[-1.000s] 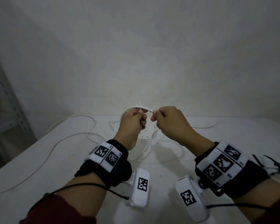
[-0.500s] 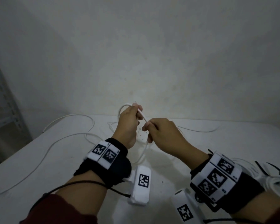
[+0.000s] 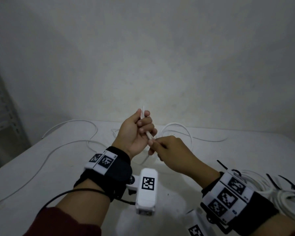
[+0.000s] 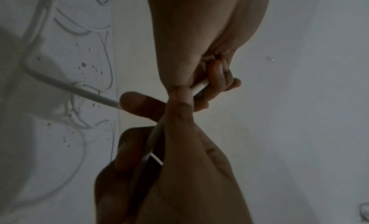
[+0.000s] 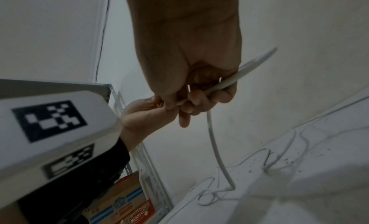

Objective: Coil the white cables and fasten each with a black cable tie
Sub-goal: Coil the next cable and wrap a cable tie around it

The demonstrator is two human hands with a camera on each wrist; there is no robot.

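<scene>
Head view shows our left hand raised above the surface, fingers curled round a doubled stretch of the white cable, whose end pokes up past the knuckles. Our right hand sits just beside it, lower, pinching the same cable between thumb and fingertips. From there the cable drops to the surface and trails in loose loops toward the far edge and off to the left. By our right wrist lie coiled white cables bound with black cable ties. Right wrist view shows metal shelving holding cardboard boxes.
</scene>
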